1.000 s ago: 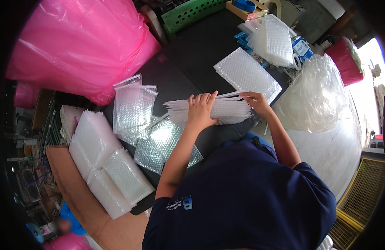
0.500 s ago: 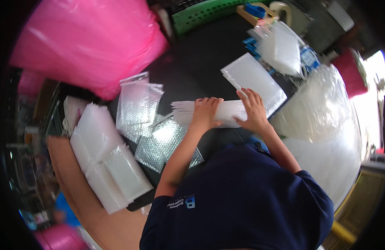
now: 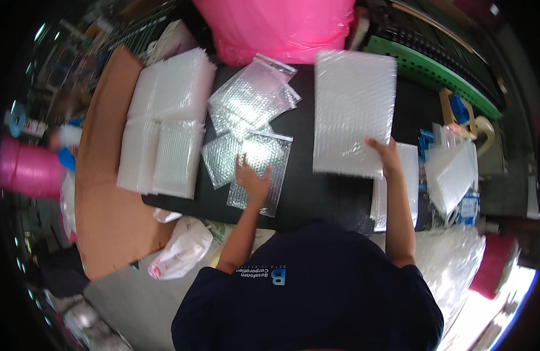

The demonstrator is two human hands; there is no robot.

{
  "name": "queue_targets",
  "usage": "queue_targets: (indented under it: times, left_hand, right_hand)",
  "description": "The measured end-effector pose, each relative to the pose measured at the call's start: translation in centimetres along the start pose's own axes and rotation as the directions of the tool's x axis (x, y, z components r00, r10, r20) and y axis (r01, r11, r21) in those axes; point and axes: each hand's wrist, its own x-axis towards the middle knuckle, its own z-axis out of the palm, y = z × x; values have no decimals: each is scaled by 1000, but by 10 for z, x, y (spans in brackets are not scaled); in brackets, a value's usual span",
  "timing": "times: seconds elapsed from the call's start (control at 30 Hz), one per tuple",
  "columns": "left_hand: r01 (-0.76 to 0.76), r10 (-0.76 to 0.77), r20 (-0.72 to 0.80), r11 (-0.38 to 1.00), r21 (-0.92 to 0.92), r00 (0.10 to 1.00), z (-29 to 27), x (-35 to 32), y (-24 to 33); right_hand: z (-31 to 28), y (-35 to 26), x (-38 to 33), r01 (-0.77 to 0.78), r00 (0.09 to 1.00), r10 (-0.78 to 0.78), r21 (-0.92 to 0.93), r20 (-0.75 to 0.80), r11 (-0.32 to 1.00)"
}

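My right hand [image 3: 388,157] grips the lower right corner of a white bubble-wrap pouch stack [image 3: 354,111], thumb on top. It tilts up over the black table; how many pouches it holds I cannot tell. My left hand [image 3: 252,182] is open, its fingers spread over loose, shiny clear bubble pouches [image 3: 270,202]; whether it touches them I cannot tell. More clear pouches [image 3: 243,96] with flap strips lie fanned out beyond it. Beneath my right forearm another white bubble-wrap stack [image 3: 405,196] rests on the table.
At the left, thick piles of bubble pouches [image 3: 164,88] stand beside a brown cardboard sheet [image 3: 100,175]. A big pink bag [image 3: 275,29] and a green perforated rail [image 3: 433,73] border the far side. Packed pouches [image 3: 451,172], a tape roll [image 3: 485,134] and clear plastic [image 3: 451,263] sit right.
The view has swung left. Both hands were on a thick edge-on pouch bundle; now my right hand holds a stack broad side up, and my left has moved over the loose pouches.
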Motion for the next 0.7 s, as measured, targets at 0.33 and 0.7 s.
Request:
queue_targets:
  times: [0.33,0.7]
  left_hand:
    - [501,-286,677,854,-142,678,-32,-7,-108]
    - [245,276,775,842,-480,568,-22,151,-2]
  right_hand:
    - [46,92,106,-167,794,-376,-766,-478,621]
    - [118,112,-70,-320,865,216,167,453,933]
